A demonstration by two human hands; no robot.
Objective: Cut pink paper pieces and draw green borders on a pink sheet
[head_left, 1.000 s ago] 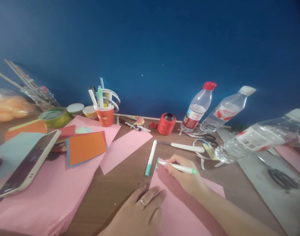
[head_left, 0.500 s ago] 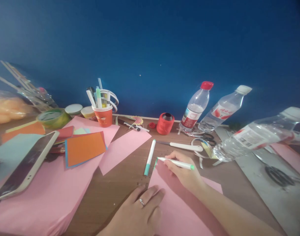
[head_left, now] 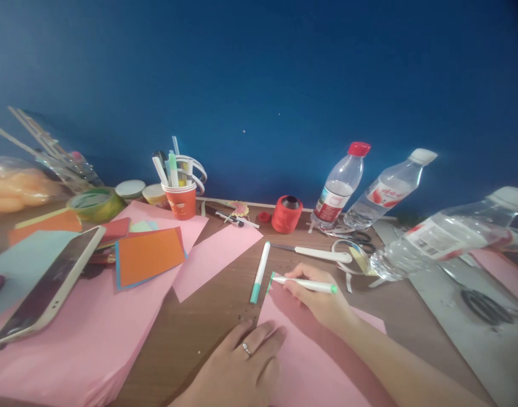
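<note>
My right hand (head_left: 318, 299) is closed round a white marker with a green end (head_left: 305, 284). Its tip rests at the far corner of a pink paper sheet (head_left: 310, 367), where a green line runs along the edge. My left hand (head_left: 237, 370), with a ring on one finger, lies flat on the near left part of that sheet with its fingers stretched out. A second white and teal marker (head_left: 259, 271) lies on the wooden table just left of the sheet's corner.
A thick stack of pink paper (head_left: 72, 339) with a phone (head_left: 47, 285) and an orange card (head_left: 149, 254) fills the left. At the back stand an orange cup of pens (head_left: 180, 198), a red spool (head_left: 286, 213) and water bottles (head_left: 341, 183). A white-handled knife (head_left: 322, 253) lies behind my right hand.
Hardly anything differs. My right hand with the marker has shifted slightly at the sheet's corner, and the view has wobbled a little.
</note>
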